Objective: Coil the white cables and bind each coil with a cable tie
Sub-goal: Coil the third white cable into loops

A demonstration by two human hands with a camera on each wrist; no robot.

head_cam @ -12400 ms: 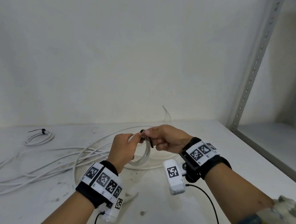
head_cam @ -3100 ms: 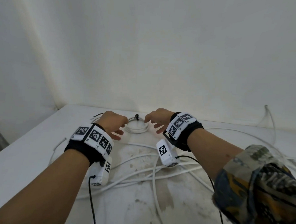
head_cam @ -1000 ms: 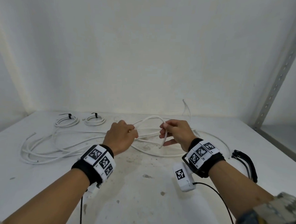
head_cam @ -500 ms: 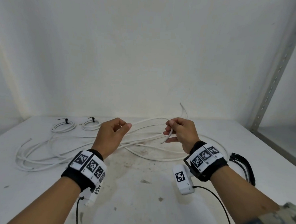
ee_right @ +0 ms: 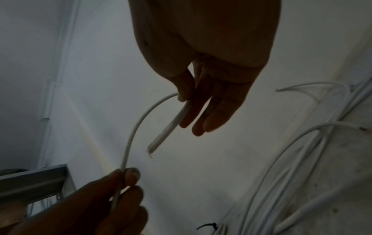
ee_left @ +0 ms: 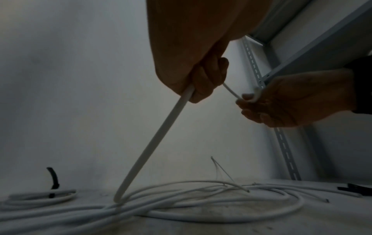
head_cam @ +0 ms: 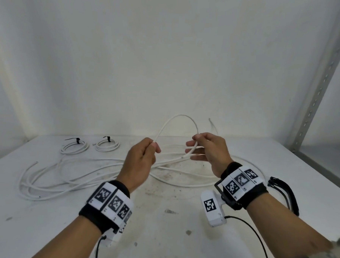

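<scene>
A white cable arches up between my two hands above the table. My left hand pinches one leg of the arch, which runs down to the loose white cables lying on the table. In the left wrist view the gripped cable slants down to that pile. My right hand pinches the other leg near its cut end between thumb and forefinger, the other fingers straight. Two bound coils with black ties lie at the back left.
A bunch of black cable ties lies on the table to the right of my right wrist. A perforated metal upright and a shelf stand at the right. A white wall runs close behind the table.
The cable arch between my hands has risen taller. My left hand, with fingers loosely extended half a second ago, now pinches the cable. The right hand keeps its hold near the end.
</scene>
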